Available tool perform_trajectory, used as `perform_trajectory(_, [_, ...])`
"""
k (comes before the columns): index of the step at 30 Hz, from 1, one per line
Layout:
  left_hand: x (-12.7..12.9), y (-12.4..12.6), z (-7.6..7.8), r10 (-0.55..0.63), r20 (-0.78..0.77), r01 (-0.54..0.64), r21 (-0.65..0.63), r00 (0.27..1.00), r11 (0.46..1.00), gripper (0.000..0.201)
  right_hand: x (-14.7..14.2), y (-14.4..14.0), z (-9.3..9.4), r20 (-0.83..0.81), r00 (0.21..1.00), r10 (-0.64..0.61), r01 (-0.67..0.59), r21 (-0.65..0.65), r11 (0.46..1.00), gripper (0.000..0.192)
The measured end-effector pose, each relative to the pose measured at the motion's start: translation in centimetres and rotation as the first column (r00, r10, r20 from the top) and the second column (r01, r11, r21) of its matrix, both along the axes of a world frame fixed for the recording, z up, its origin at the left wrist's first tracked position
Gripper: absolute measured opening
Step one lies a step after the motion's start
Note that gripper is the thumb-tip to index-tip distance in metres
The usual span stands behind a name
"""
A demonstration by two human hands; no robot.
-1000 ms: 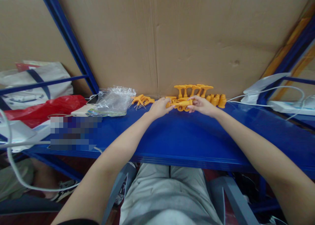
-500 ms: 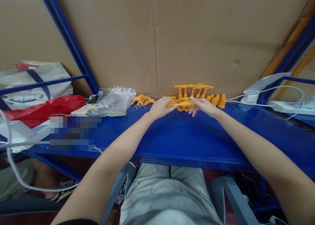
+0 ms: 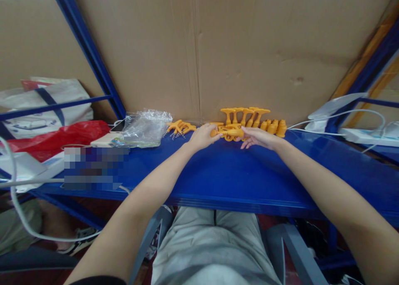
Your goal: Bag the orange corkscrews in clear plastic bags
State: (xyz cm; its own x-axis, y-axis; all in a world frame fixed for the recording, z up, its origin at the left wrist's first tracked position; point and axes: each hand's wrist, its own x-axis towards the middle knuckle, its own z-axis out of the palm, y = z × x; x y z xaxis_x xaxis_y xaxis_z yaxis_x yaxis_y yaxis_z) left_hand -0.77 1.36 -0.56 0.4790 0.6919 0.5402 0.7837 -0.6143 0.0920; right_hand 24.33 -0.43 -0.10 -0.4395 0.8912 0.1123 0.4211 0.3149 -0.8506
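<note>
My left hand [image 3: 204, 136] is closed around the left end of an orange plastic corkscrew part [image 3: 236, 133], which lies level between my hands. At its right end, the thumb and fingers of my right hand [image 3: 257, 138] pinch it, while the lower fingers hang loose. Round orange pieces [image 3: 230, 138] show just beneath it, partly covered. Behind my hands stand several T-shaped orange handles [image 3: 228, 110] with ribbed stems. Several orange bell-shaped pieces [image 3: 281, 128] stand right of them. Orange handles with metal spirals [image 3: 181, 126] lie left of my left hand.
Everything sits on a blue metal shelf [image 3: 230, 177] against a cardboard wall [image 3: 249, 48]. Clear plastic bags [image 3: 146, 127], a red bag [image 3: 75, 135] and a white cloth bag [image 3: 70, 100] are at left. White cables [image 3: 324, 131] run along the right. Another person's leg shows lower left.
My right hand has shifted slightly down, and the right end of the held part has dropped with it. My left hand stays almost where it was.
</note>
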Motion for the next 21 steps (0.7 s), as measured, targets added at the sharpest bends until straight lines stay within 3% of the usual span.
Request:
perform_trajectory(2, [0.0,-0.1,0.1,0.009,-0.004,-0.009,-0.011,1.000,1.000,0.023,0.1,-0.1,0.0,-0.080,0.996,-0.034,0.033,-0.021,0.999,0.023])
perform_trajectory(6, [0.1,-0.5,0.3,0.032,-0.034,-0.033,-0.010,0.999,0.999,0.024,-0.1,-0.5,0.2,-0.201,0.975,-0.092,0.069,-0.116,0.991,0.013])
perform_trajectory(13, [0.2,-1.0,0.6,0.035,-0.029,-0.035,0.007,0.999,0.999,0.025,-1.1,-0.5,0.1,-0.154,0.969,-0.194,0.159,-0.214,0.964,0.058])
perform_trajectory(21, [0.2,-0.5,0.2,0.034,-0.021,-0.034,0.041,0.999,0.999,0.025,-1.2,-0.4,0.5,-0.038,0.966,-0.255,0.232,-0.305,0.924,0.074])
